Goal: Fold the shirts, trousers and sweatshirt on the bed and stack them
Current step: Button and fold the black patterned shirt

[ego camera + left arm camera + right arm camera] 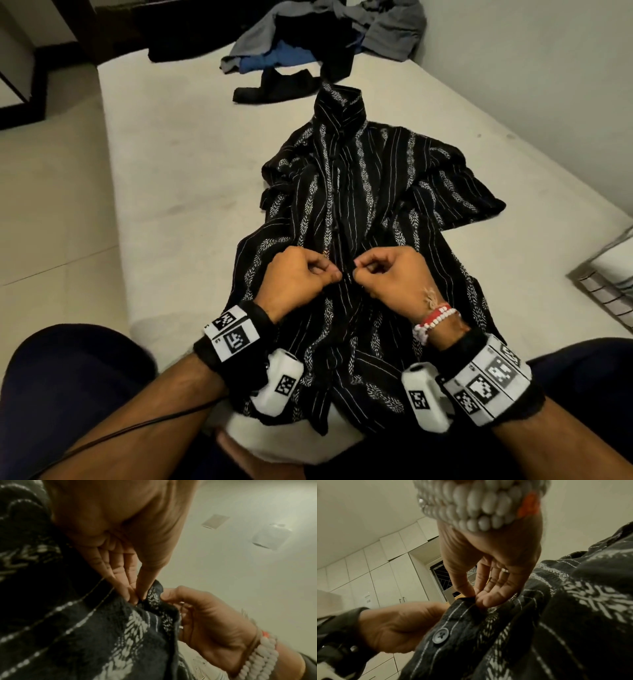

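Observation:
A black shirt with white stripes and leaf print (pixel 370 192) lies lengthwise on the bed (pixel 178 164), collar at the far end. My left hand (pixel 334 274) and right hand (pixel 356 272) meet at its front placket, each pinching one edge of the cloth. In the left wrist view my left hand (pixel 137 595) nips the shirt's edge (pixel 154 599) between thumb and fingers, with my right hand (pixel 164 596) just opposite. The right wrist view shows my right hand (pixel 476 597) pinching the placket above a grey button (pixel 440 635); my left hand (pixel 399 627) grips the cloth beside it.
A pile of grey, blue and black clothes (pixel 308 41) lies at the far end of the bed. A wall (pixel 531 75) runs along the bed's right side, tiled floor (pixel 51 205) along its left. A wire rack (pixel 606 281) stands at the right edge.

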